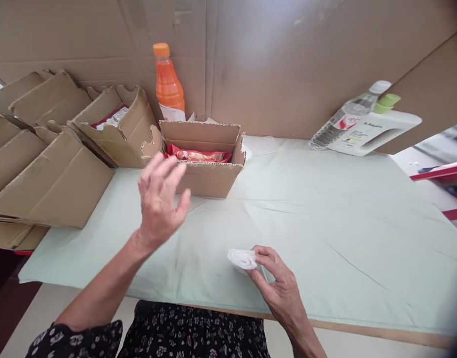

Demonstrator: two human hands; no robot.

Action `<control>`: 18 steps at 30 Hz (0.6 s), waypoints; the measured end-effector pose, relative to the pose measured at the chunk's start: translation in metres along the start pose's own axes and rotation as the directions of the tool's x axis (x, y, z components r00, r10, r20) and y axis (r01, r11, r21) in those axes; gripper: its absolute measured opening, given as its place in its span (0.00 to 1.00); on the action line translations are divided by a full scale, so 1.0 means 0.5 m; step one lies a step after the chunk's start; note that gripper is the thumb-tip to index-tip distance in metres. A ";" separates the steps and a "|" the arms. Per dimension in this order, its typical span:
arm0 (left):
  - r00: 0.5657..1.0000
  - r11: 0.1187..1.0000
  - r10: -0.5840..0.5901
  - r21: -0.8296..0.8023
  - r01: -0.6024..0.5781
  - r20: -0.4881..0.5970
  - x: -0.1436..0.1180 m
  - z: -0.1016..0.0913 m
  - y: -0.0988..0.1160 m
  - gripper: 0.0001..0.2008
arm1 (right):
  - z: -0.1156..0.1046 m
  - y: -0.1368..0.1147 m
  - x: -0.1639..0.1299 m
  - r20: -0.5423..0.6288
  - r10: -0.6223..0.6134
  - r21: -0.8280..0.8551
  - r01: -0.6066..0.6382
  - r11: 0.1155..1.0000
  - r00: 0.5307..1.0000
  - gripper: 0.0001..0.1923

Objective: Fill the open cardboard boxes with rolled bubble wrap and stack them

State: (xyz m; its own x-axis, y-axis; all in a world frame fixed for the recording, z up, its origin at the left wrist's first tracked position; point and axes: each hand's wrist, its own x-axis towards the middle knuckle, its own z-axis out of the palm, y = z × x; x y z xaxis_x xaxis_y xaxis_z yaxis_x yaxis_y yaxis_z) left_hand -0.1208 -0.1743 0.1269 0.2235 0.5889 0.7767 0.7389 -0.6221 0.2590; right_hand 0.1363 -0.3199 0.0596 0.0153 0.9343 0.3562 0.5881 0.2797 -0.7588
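Observation:
My right hand point(278, 281) pinches a rolled white bundle point(242, 258), thin and soft-looking like tissue or plastic film, just above the cloth near the table's front edge. Raised with its fingers apart, my left hand point(159, 199) holds nothing. It hovers in front of a small open cardboard box point(209, 180), partly covering its left end. Inside that box lie red packets point(204, 156) with a printed picture; how many cannot be made out.
Other cardboard boxes point(53, 179) crowd the left side; one holds silvery-white packets point(116, 118). An orange drink bottle point(169, 84) stands behind. At the back right, a clear bottle point(347, 117) leans against a white jug point(377, 132). Pale green cloth point(325, 219) covers the table.

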 end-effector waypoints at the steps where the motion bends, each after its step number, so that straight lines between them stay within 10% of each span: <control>1: 1.000 0.998 -0.003 0.064 0.004 -0.014 0.028 0.004 -0.024 0.26 | -0.007 0.001 -0.001 -0.051 -0.010 -0.018 0.009 1.000 0.999 0.05; 6: 0.996 0.995 0.075 0.065 -0.079 0.054 0.079 0.023 -0.069 0.08 | -0.050 0.008 -0.006 -0.173 0.016 -0.051 -0.025 0.998 0.985 0.03; 14: 0.960 0.984 0.179 -0.065 -0.168 0.216 -0.036 -0.122 0.074 0.09 | -0.170 -0.080 0.070 -0.464 0.002 -0.036 -0.021 0.999 0.886 0.15; 18: 0.947 0.977 0.180 -0.161 -0.140 0.267 -0.088 -0.168 0.116 0.11 | -0.210 -0.165 0.149 -0.322 -0.243 -0.059 0.236 0.970 0.915 0.15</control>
State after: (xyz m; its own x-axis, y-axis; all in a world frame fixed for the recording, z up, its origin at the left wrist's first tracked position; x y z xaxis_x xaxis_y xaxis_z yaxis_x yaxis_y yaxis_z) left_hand -0.1411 -0.2798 0.1563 0.5140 0.5837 0.6286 0.5883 -0.7732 0.2369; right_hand 0.1736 -0.2968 0.2059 0.1319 0.7157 0.6858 0.6221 0.4788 -0.6195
